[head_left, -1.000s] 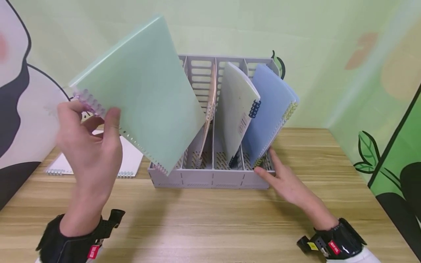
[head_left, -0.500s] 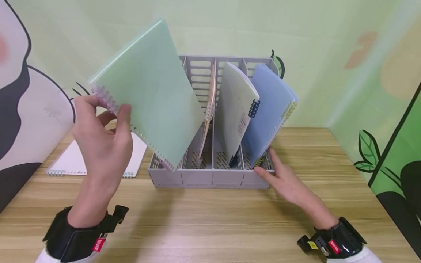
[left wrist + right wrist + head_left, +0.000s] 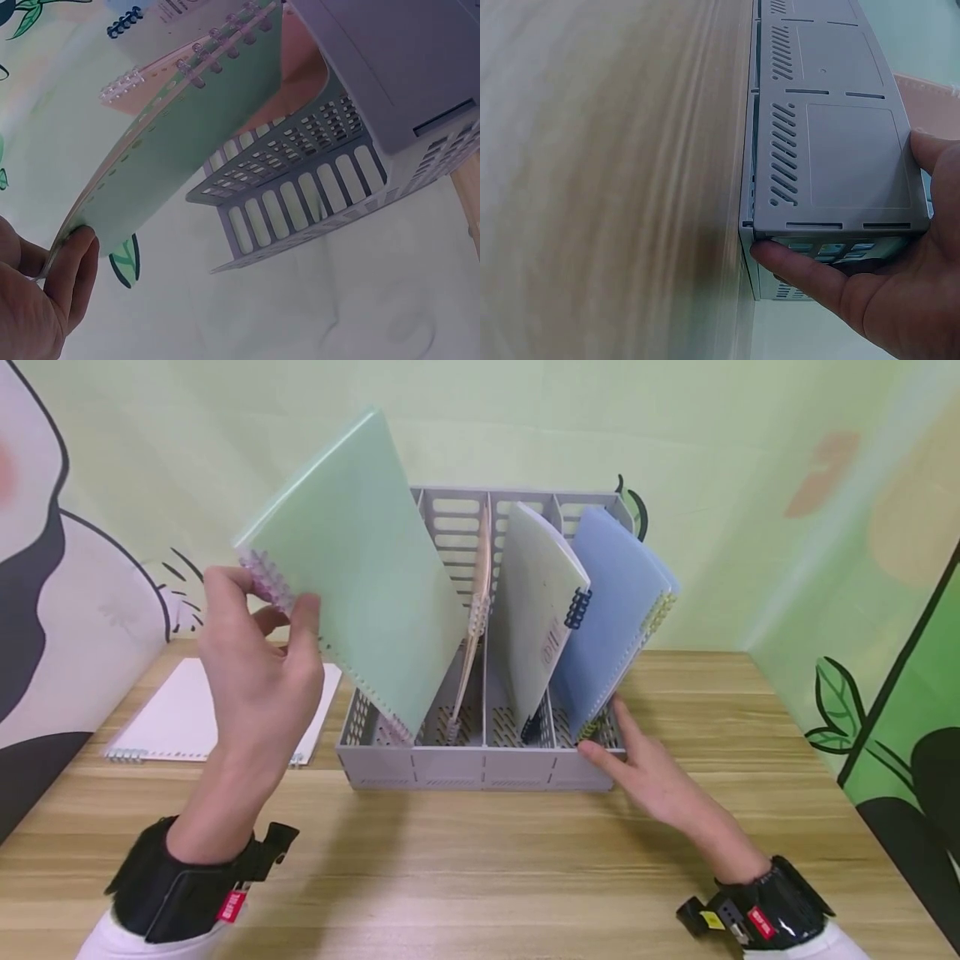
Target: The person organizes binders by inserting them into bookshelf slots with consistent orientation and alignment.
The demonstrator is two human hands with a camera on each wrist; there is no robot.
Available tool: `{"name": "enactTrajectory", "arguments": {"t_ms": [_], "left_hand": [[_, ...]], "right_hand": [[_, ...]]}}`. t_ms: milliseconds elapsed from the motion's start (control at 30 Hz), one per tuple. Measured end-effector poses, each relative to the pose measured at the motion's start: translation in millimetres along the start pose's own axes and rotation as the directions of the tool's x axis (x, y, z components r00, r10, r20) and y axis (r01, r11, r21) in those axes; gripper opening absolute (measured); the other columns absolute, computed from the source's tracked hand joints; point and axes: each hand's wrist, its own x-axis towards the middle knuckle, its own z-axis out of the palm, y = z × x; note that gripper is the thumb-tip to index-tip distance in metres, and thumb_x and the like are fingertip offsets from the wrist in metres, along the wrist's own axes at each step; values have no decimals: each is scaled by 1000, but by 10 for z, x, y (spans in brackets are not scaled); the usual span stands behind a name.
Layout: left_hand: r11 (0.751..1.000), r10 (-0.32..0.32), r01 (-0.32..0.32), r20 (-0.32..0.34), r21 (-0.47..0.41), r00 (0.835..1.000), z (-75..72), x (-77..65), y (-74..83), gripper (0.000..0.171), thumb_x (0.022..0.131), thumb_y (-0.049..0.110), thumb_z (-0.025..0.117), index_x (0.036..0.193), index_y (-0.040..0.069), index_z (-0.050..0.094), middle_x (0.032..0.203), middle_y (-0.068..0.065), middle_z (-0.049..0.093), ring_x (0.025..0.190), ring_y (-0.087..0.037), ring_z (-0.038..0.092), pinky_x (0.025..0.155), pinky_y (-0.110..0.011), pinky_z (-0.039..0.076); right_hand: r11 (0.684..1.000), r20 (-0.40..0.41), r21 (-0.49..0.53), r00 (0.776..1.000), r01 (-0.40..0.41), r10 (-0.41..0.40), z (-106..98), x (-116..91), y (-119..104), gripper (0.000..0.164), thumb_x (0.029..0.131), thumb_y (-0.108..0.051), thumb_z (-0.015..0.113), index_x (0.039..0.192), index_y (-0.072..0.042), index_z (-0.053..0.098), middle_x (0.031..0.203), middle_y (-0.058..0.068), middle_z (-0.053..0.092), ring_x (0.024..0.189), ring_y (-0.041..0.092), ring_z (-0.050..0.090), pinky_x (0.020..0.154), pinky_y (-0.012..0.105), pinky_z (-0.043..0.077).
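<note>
My left hand (image 3: 258, 668) pinches a pale green spiral notebook (image 3: 360, 577) by its purple-ringed spine. The notebook tilts, its lower corner behind the front lip of the leftmost compartment of a grey file organizer (image 3: 450, 768). In the left wrist view, thumb and fingers hold the edge of the green cover (image 3: 165, 157). My right hand (image 3: 652, 781) grips the organizer's front right corner, thumb at the front rim, a finger along the side; the right wrist view shows this hand (image 3: 907, 300) against the grey front wall (image 3: 859, 154).
Other compartments hold a thin pinkish notebook (image 3: 480, 577), a pale grey-green notebook (image 3: 540, 618) with dark rings and a blue notebook (image 3: 615, 602) with yellow rings. A white spiral notebook (image 3: 176, 710) lies on the wooden table (image 3: 480, 868) at left. A printed backdrop (image 3: 705, 510) stands behind.
My left hand has moved right, bringing the green notebook with it; its lower corner has slid right and slightly up, from before the organizer's front to behind its lip. My right hand stays put.
</note>
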Motion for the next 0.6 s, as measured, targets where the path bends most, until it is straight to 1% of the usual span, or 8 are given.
{"name": "enactTrajectory", "arguments": {"t_ms": [100,233,367,433,600], "left_hand": [[1000,-7,7,5,-10,1000,19,5,-3,21,94,-4,60,110,-7,46,110,-8,56,89,-24,68,63,-19,53],[1000,-7,7,10,-12,1000,44,15,-5,21,94,-3,59,110,-7,46,109,-7,56,90,-22,68,57,-18,50],[1000,10,-10,21,-13,1000,77,19,-8,21,94,-4,58,110,-7,46,109,-8,56,89,-22,67,53,-17,48],[1000,20,-20,35,-14,999,96,20,-10,22,95,-4,58,112,-7,45,111,-8,56,90,-22,67,54,-17,49],[998,54,-56,61,22,997,145,38,-5,20,95,-3,57,110,-9,45,108,-10,54,89,-23,66,54,-16,48]], "right_hand": [[1000,-2,4,1000,-1,1,5,3,6,92,101,-54,45,156,-2,-6,157,19,3,140,42,22,111,45,20],[1000,-2,-1,1000,-2,2,8,4,7,92,101,-54,45,156,-1,-6,157,21,5,139,42,24,110,46,21],[1000,1,0,1000,-6,6,5,-2,5,93,100,-55,45,156,-1,-6,157,20,4,140,41,23,111,45,21],[1000,3,3,1000,-7,7,4,-2,7,93,100,-56,45,156,-1,-6,157,20,3,141,40,22,111,44,20],[1000,5,5,1000,-7,7,2,1,11,93,100,-56,45,156,-2,-7,157,18,1,142,40,19,112,44,19]]}}
